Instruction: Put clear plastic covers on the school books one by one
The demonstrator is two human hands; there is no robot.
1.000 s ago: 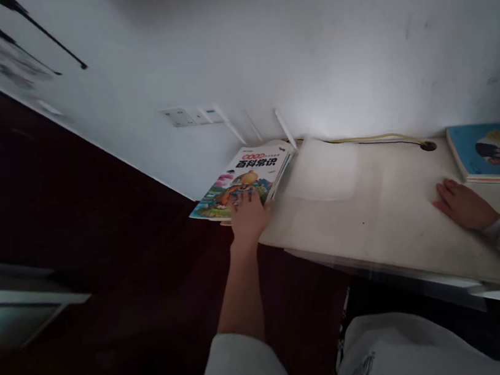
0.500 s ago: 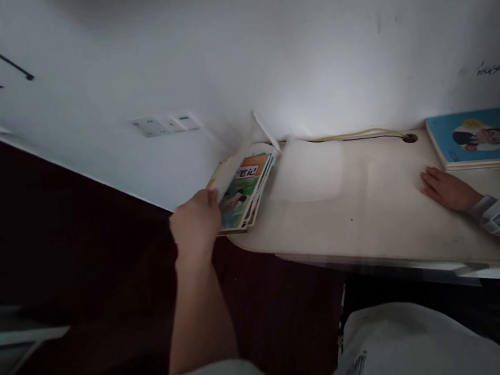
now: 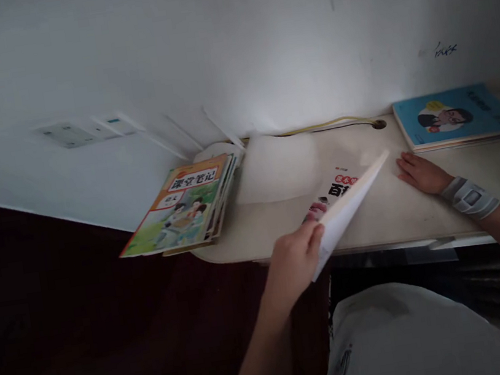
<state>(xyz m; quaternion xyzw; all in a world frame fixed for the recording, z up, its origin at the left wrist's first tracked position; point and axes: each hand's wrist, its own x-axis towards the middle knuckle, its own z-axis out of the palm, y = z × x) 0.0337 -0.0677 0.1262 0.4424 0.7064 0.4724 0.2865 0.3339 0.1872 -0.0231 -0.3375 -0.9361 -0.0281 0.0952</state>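
My left hand [image 3: 295, 259] is closed on the near edge of a thin white-covered book [image 3: 342, 215], holding it tilted above the desk's middle. Red and black characters and a pink picture show on the book's cover. My right hand [image 3: 424, 172] rests flat on the desktop, fingers stretched out and holding nothing, just in front of a blue book [image 3: 458, 118] with a round portrait on it. At the desk's left end lies a stack of books, its top one an orange and green notebook [image 3: 178, 207] with cartoon children, jutting past the edge.
The pale desk [image 3: 257, 236] stands against a white wall [image 3: 258, 43] with socket plates [image 3: 68, 135]. A translucent white sheet [image 3: 275, 168] lies beside the stack. Along the back, a yellow cable [image 3: 316, 126] runs to a cable hole [image 3: 379, 124]. Dark floor [image 3: 157, 324] lies to the left.
My left hand has moved right from the stack, carrying the white-covered book over the desk. The orange and green notebook's cover is now uncovered. My right hand stays by the blue book.
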